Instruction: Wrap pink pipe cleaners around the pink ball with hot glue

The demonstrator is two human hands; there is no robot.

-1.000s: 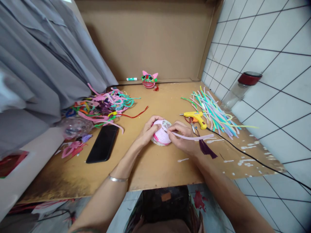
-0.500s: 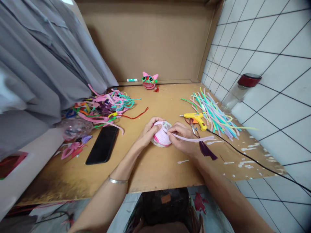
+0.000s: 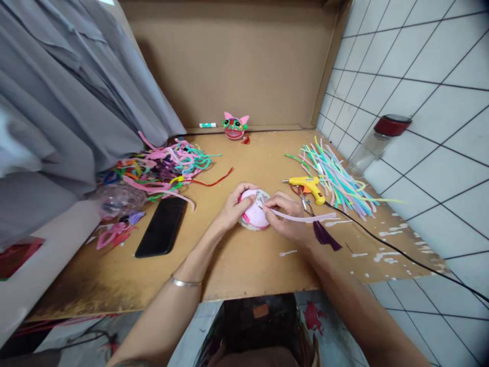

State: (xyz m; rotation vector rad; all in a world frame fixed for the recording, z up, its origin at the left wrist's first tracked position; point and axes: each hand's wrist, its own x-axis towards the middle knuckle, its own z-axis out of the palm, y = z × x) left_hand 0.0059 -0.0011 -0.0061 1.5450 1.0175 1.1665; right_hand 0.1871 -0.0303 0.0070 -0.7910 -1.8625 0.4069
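A small round pink craft piece (image 3: 255,213) sits on the wooden table (image 3: 244,260) in front of me. My left hand (image 3: 231,208) is curled around its left side, gripping it. My right hand (image 3: 286,214) pinches a pale pink strip (image 3: 305,218) against the piece's right side; the strip's free end trails to the right over the table. A dark purple tassel (image 3: 324,235) lies just under my right wrist.
A yellow glue gun (image 3: 307,184) with a black cord (image 3: 401,252) lies right of my hands, beside a pile of pastel strips (image 3: 336,178). A black phone (image 3: 162,225) and tangled coloured strips (image 3: 164,165) lie left. A pink cat-faced figure (image 3: 235,126) and a glue stick (image 3: 207,125) stand at the back.
Both hands stay on the pink piece; the right hand's fingers have shifted slightly along the strip. Nothing else has moved.
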